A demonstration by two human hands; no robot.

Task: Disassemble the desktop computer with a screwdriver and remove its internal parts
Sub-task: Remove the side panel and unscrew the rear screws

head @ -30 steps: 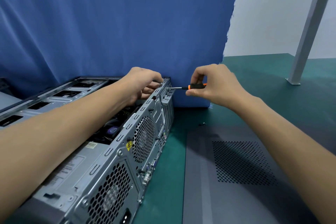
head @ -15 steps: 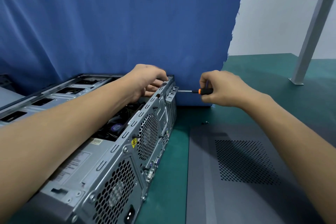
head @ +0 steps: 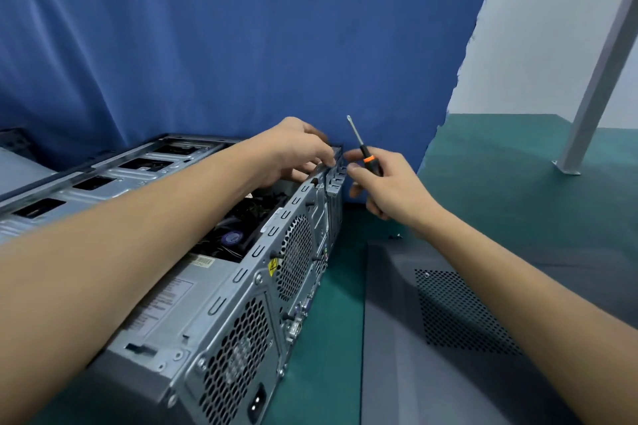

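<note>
At centre, right grip [head: 390, 186] clamped round the black-and-orange screwdriver [head: 366, 156], shaft tilted up, tip in the air. Its forefinger reaches left to the slot bracket [head: 336, 179] on the rear corner of the desktop computer [head: 241, 286]. Left grip [head: 293, 152] just beside, fingers curled over that corner's top rim, the nearer of the two. Computer on its side on the green bench [head: 518, 190], open on top, with the detached side panel [head: 397, 338] flat to its right.

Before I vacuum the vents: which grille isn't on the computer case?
The dotted patch in the grey side panel on the mat; both others pierce the rear of the case.
</note>
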